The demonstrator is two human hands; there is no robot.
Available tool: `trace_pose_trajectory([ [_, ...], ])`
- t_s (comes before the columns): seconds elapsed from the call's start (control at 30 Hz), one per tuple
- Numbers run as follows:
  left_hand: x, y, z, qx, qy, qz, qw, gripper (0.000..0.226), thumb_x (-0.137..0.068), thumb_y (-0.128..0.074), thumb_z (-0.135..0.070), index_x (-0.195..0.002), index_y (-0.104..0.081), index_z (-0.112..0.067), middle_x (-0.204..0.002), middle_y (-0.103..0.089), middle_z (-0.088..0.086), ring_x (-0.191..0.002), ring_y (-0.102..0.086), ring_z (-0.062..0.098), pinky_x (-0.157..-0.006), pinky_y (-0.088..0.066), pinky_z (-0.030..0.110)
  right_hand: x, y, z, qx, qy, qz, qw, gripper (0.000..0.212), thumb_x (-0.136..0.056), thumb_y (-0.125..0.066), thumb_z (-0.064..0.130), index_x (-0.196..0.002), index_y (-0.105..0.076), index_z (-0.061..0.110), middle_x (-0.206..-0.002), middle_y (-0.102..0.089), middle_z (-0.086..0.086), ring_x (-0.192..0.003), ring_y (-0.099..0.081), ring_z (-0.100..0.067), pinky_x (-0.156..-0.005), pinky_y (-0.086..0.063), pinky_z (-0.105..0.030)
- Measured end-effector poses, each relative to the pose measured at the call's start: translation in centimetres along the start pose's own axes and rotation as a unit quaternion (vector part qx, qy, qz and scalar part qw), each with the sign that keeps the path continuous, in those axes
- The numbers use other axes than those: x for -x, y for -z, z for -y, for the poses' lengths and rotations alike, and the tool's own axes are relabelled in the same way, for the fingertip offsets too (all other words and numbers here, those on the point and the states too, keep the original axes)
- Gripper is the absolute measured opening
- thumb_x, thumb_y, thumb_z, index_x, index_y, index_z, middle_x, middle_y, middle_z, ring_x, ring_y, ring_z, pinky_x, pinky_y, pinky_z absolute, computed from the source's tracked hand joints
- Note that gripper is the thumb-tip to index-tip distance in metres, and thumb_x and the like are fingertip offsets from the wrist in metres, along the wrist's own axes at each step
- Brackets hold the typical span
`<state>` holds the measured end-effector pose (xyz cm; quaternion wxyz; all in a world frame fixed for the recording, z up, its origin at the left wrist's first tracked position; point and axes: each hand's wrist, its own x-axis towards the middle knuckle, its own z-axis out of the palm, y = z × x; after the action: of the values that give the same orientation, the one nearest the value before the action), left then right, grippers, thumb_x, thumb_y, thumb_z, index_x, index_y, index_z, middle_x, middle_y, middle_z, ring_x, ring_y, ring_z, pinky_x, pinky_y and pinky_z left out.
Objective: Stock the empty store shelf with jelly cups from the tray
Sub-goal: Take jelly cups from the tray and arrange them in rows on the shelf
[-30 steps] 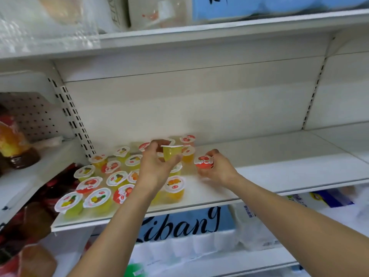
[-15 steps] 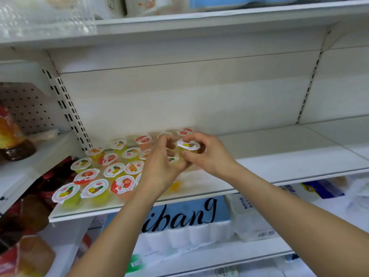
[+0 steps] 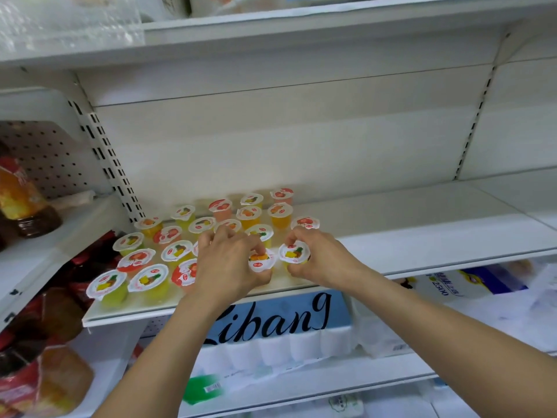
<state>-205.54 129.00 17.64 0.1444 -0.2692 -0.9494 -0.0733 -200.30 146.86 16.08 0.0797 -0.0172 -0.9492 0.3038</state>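
Observation:
Several jelly cups (image 3: 150, 280) with white fruit-printed lids stand in rows on the left part of the white shelf (image 3: 422, 236). My left hand (image 3: 229, 263) grips a cup with an orange-print lid (image 3: 260, 260) at the front of the group, fingers curled round it. My right hand (image 3: 319, 260) holds a yellow cup with a pineapple lid (image 3: 294, 252) just to the right, fingers around its rim. Both cups sit low near the shelf surface; whether they touch it is hidden. The tray is not in view.
A perforated upright (image 3: 105, 164) bounds the shelf on the left, with bottles (image 3: 18, 200) beyond it. Below are tissue packs marked Libang (image 3: 271, 321). The upper shelf (image 3: 301, 22) overhangs. The shelf's right part holds nothing.
Both hands came down and forward to the front of the cup group. The right hand now holds a pineapple-lid cup, the left an orange-lid cup; the view tilted slightly.

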Motion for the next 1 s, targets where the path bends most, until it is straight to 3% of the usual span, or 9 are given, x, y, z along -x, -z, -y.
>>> trace_pose_trajectory([
  [0.13,0.4,0.1,-0.4,-0.021,-0.003,0.011,1.000,0.047,-0.073,-0.061,-0.067,-0.110,-0.059,-0.039,-0.122,-0.058,-0.014,-0.122,-0.039,0.014,-0.100,-0.020,0.037,0.8,0.3,-0.1,0.071,0.023,-0.012,0.997,0.045,-0.082,-0.065,0.049,-0.122,-0.049,0.035,-0.127,-0.050,0.009,-0.106,-0.049,-0.013,-0.080,-0.043,-0.032],
  [0.2,0.8,0.1,-1.3,-0.008,-0.020,-0.021,1.000,0.057,-0.073,-0.055,-0.074,-0.115,-0.059,-0.035,-0.123,-0.058,-0.011,-0.123,-0.043,0.018,-0.099,-0.028,0.039,1.8,1.4,-0.4,0.146,0.051,-0.048,0.987,0.048,-0.086,-0.056,0.055,-0.129,-0.049,0.035,-0.131,-0.047,0.007,-0.115,-0.047,-0.015,-0.084,-0.042,-0.032],
  [0.27,1.1,-0.1,-3.2,0.040,-0.051,-0.082,0.995,0.063,-0.075,-0.046,-0.072,-0.118,-0.060,-0.028,-0.121,-0.060,-0.004,-0.118,-0.049,0.023,-0.096,-0.037,0.042,3.2,3.1,-1.4,0.187,0.085,-0.106,0.973,0.046,-0.090,-0.050,0.054,-0.131,-0.050,0.032,-0.128,-0.050,0.005,-0.114,-0.049,-0.017,-0.082,-0.041,-0.032],
  [0.4,1.1,-1.0,-10.7,0.124,-0.115,-0.144,0.975,0.059,-0.086,-0.045,-0.059,-0.131,-0.051,-0.022,-0.132,-0.052,0.000,-0.120,-0.047,0.023,-0.097,-0.041,0.042,7.7,6.8,-6.3,0.201,0.088,-0.235,0.947,0.047,-0.086,-0.044,0.048,-0.123,-0.058,0.024,-0.123,-0.059,-0.003,-0.108,-0.058,-0.024,-0.087,-0.046,-0.038],
  [0.53,0.7,-3.4,-20.2,0.191,-0.179,-0.121,0.958,0.061,-0.087,-0.045,-0.055,-0.136,-0.046,-0.020,-0.135,-0.051,0.003,-0.122,-0.046,0.023,-0.099,-0.040,0.040,14.2,10.9,-13.3,0.219,0.005,-0.258,0.941,0.049,-0.086,-0.046,0.045,-0.126,-0.057,0.019,-0.131,-0.056,-0.007,-0.116,-0.055,-0.028,-0.096,-0.043,-0.043],
  [0.7,1.1,-7.3,-33.4,0.246,-0.250,-0.050,0.935,0.065,-0.086,-0.061,-0.046,-0.142,-0.039,-0.023,-0.138,-0.048,-0.002,-0.122,-0.044,0.020,-0.098,-0.037,0.035,24.9,16.2,-22.5,0.219,-0.131,-0.257,0.932,0.052,-0.090,-0.037,0.051,-0.131,-0.051,0.020,-0.134,-0.052,-0.003,-0.115,-0.055,-0.029,-0.088,-0.047,-0.043],
  [1.0,4.9,-15.4,-53.3,0.290,-0.373,0.129,0.872,0.062,-0.089,-0.061,-0.042,-0.143,-0.037,-0.022,-0.142,-0.042,-0.002,-0.127,-0.041,0.021,-0.100,-0.039,0.037,43.8,20.1,-36.8,0.144,-0.412,-0.238,0.867,0.046,-0.098,-0.043,0.044,-0.141,-0.038,0.029,-0.140,-0.043,0.005,-0.121,-0.050,-0.019,-0.087,-0.047,-0.037],
])
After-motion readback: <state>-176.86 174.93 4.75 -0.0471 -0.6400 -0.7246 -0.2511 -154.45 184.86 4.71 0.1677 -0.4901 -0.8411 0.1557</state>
